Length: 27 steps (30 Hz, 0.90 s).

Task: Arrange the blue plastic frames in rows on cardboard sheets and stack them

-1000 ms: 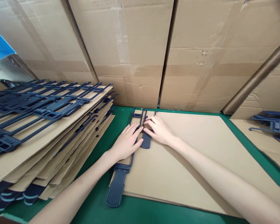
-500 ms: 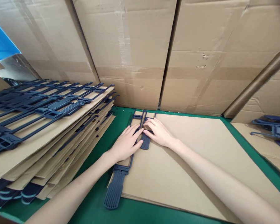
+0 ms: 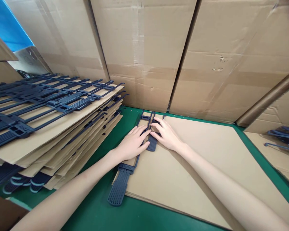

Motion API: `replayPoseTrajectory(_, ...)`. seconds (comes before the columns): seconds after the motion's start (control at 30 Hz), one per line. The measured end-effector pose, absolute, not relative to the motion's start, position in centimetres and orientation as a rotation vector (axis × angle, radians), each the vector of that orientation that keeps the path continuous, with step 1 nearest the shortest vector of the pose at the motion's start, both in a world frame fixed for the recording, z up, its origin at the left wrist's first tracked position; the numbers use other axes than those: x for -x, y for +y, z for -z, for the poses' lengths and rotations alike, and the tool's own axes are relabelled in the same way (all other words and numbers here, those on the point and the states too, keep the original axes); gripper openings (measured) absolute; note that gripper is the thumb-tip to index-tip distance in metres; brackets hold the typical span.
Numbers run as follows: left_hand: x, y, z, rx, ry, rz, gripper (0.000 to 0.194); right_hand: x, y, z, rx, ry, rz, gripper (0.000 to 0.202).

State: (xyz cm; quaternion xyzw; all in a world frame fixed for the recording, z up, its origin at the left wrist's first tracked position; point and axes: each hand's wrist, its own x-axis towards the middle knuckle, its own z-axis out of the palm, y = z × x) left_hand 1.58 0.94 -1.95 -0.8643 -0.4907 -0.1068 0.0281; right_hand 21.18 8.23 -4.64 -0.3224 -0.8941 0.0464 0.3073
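Observation:
Two dark blue plastic frame parts lie side by side along the left edge of a flat cardboard sheet [image 3: 207, 157]. My left hand [image 3: 133, 144] rests palm down, fingers spread, over the left part, whose ribbed end [image 3: 119, 187] sticks out past the sheet's near edge. On the second part, with its shorter ribbed paddle [image 3: 152, 142], lie the fingers of my right hand [image 3: 166, 133], bent and apart. The fingertips of both hands nearly meet between the parts. My fingers hide the middle of both parts.
At left stands a tall stack of cardboard sheets [image 3: 86, 128] layered with more dark blue parts [image 3: 60, 104]. Large taped cartons [image 3: 144, 57] wall off the back. More blue parts [image 3: 287, 139] lie on cardboard at the right. The tabletop [image 3: 91, 208] is green.
The view has shifted a little, so the stack and cartons sit further right. My right index finger has lifted slightly and spread; my left hand stays over the left part.

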Motion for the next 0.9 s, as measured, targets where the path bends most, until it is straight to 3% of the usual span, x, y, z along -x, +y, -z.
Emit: replayPoseTrajectory(0.9, -1.42, 1.01, 1.89, 2.666, -1.49, 0.331, 0.049, -20.9, 8.44, 4.71, 0.861, -2.41, -0.114, 0.036)
